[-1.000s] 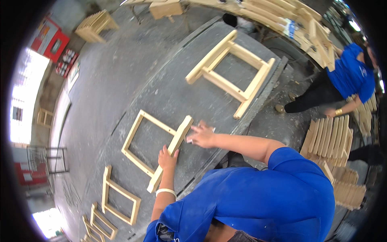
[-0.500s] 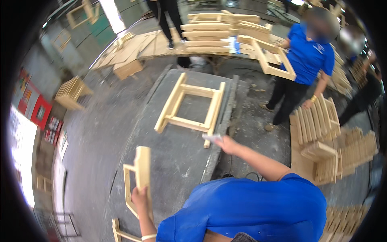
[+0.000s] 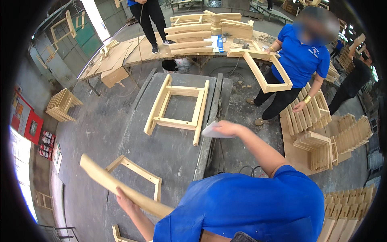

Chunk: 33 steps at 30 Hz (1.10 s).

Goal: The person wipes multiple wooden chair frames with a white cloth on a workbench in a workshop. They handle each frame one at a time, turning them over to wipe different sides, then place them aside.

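Note:
My left hand (image 3: 123,200) is shut on a long curved wooden slat (image 3: 102,175), held up off the grey bench (image 3: 177,153) and slanting to the upper left. Under it an open wooden frame (image 3: 139,173) lies flat on the bench. My right hand (image 3: 230,128) reaches out over the bench's right edge and grips a pale flat sheet (image 3: 210,131). A bigger ladder-like wooden frame (image 3: 177,108) lies on the bench just left of that hand, not touching it.
A co-worker in a blue shirt (image 3: 302,56) stands at the right holding a wooden frame (image 3: 264,70). Stacks of wooden parts (image 3: 318,147) fill the floor at right. A cluttered workbench (image 3: 201,30) is behind, another stack (image 3: 60,105) at left, and cables (image 3: 246,169) on the floor.
My left hand has lifted the slat off the small frame and raised it. My right hand has swung away to the bench's right edge and now holds the pale sheet. The view has tilted up.

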Tool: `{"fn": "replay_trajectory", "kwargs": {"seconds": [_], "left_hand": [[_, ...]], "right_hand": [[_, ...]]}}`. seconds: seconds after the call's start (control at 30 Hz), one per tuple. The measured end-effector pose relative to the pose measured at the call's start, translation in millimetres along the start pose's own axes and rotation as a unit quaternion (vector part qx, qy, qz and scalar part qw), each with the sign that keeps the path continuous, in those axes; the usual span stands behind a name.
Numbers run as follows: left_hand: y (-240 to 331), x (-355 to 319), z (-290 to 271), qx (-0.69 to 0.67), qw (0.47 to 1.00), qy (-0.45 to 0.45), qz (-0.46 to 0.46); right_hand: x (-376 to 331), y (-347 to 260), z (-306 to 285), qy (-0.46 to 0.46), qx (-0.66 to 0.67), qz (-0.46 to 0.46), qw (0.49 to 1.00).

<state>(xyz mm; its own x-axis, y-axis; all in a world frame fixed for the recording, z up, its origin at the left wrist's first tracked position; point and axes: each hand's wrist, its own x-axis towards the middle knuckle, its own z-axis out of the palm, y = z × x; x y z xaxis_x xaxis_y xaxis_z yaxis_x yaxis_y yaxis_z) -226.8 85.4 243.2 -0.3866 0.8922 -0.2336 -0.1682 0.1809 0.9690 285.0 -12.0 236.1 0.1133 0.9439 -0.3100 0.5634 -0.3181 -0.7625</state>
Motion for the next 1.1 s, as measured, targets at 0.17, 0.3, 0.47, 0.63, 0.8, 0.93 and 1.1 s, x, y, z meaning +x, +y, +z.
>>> {"fn": "replay_trajectory", "kwargs": {"seconds": [0.17, 0.3, 0.47, 0.63, 0.8, 0.93, 1.1], "left_hand": [[7.2, 12.7, 31.6, -0.062, 0.997, -0.051, -0.013], [-0.9, 16.4, 53.7, -0.116, 0.991, -0.062, 0.029], [-15.4, 2.9, 87.6, -0.105, 0.988, -0.073, 0.091], [-26.3, -25.5, 109.0, -0.122, 0.982, -0.085, 0.117], [-28.3, -21.5, 96.5, -0.3, 0.93, -0.213, 0.021], [-22.8, 9.7, 107.3, -0.336, 0.865, -0.366, -0.065], [-28.4, 9.4, 127.9, -0.328, 0.897, -0.295, 0.025]], "right_hand": [[11.4, -46.3, 58.4, -0.137, -0.035, -0.083, 0.986], [0.4, -65.2, 71.0, -0.176, -0.053, -0.091, 0.979], [-16.6, -83.3, 72.0, -0.114, 0.155, -0.05, 0.98], [-31.0, -90.3, 73.1, -0.04, 0.22, -0.045, 0.974], [-47.6, -105.7, 122.7, 0.079, 0.078, -0.238, 0.965], [-28.7, -120.0, 175.5, 0.18, -0.135, -0.501, 0.835], [-5.4, -100.8, 189.0, 0.151, -0.211, -0.436, 0.862]]}}
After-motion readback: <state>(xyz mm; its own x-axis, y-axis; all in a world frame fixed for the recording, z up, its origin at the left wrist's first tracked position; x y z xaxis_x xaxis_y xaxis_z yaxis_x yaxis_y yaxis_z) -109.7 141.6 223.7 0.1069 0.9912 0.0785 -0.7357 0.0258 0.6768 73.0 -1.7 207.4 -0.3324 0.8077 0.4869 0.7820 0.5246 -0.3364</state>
